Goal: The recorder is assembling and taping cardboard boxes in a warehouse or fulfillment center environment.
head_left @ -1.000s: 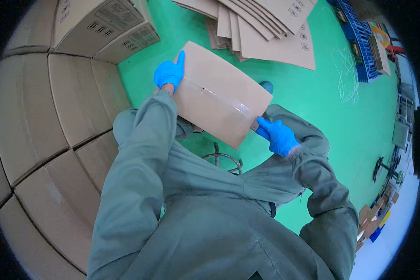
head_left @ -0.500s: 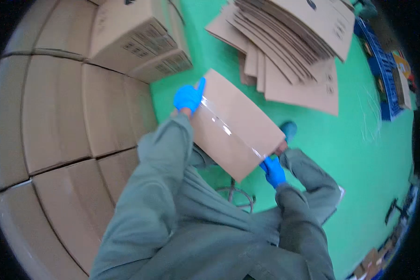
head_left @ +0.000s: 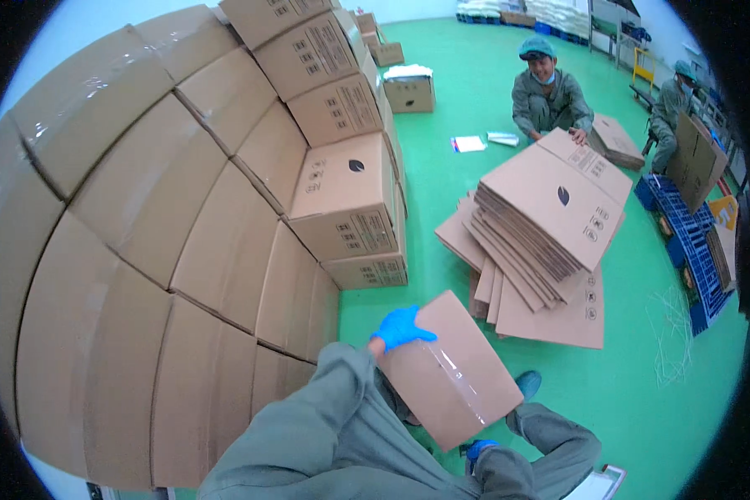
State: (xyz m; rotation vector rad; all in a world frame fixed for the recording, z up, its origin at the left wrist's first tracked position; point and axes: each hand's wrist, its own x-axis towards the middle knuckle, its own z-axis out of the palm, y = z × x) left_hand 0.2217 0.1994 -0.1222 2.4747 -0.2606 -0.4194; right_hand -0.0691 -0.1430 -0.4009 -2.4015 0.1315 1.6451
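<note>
I hold a brown cardboard box point(head_left: 450, 375) in front of me, its taped seam facing up. My left hand point(head_left: 400, 327), in a blue glove, grips the box's upper left corner. My right hand point(head_left: 477, 450), also gloved in blue, is mostly hidden under the box's lower edge and holds it from below. Grey-green sleeves cover both forearms.
A tall wall of stacked cardboard boxes point(head_left: 183, 217) fills the left. A pile of flat cartons point(head_left: 542, 225) lies on the green floor point(head_left: 642, 392) ahead. Two other people point(head_left: 550, 92) crouch farther back, one handling flat cartons. A blue pallet point(head_left: 692, 250) sits at right.
The view has swung upward, so the box stack and the room ahead now show. The box has stayed in both hands and sits lower in the picture.
</note>
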